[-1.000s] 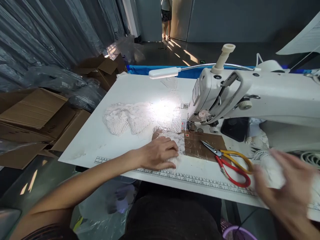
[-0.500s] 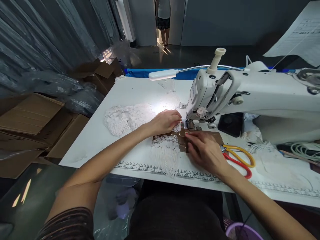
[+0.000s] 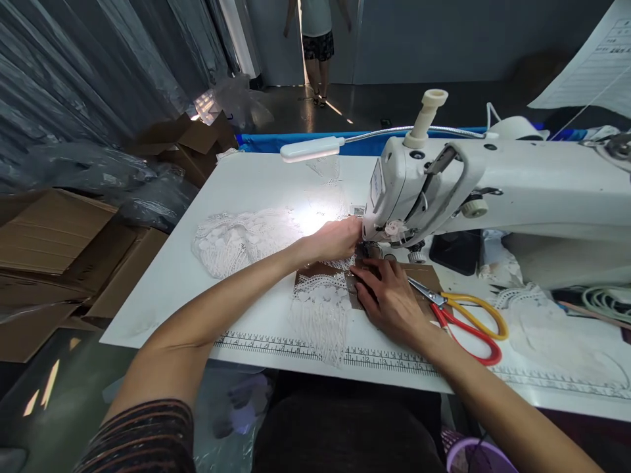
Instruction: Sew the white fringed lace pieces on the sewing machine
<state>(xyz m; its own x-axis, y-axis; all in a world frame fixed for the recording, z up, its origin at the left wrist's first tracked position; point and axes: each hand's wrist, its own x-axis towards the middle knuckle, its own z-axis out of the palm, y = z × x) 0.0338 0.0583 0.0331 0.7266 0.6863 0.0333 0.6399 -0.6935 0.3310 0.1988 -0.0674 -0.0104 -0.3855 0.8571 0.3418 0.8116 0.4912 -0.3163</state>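
White lace trim [image 3: 323,309] with long fringe lies under the sewing machine [image 3: 394,190] and hangs toward the table's front edge. My left hand [image 3: 340,238] is at the machine head beside the needle area, fingers curled in; the fingertips and whatever they pinch are hidden. My right hand [image 3: 389,295] rests with fingers apart on a flat brown piece [image 3: 426,277] that lies around the presser foot, its fingertips near the lace edge. Scissors [image 3: 461,315] with one yellow and one red handle lie right of that hand, blades pointing toward it.
A heap of lace [image 3: 236,243] is on the table's left. A lamp [image 3: 311,150] lights the sewing spot. A printed ruler [image 3: 374,359] follows the front edge. Cardboard boxes [image 3: 54,230] stand left. More white fabric [image 3: 547,328] lies right. A person [image 3: 318,46] stands at the back.
My left hand has moved toward the needle area and its fingers have curled in. My right hand has shifted slightly left on the brown piece. The scissors' blades show more; the view has shifted slightly.
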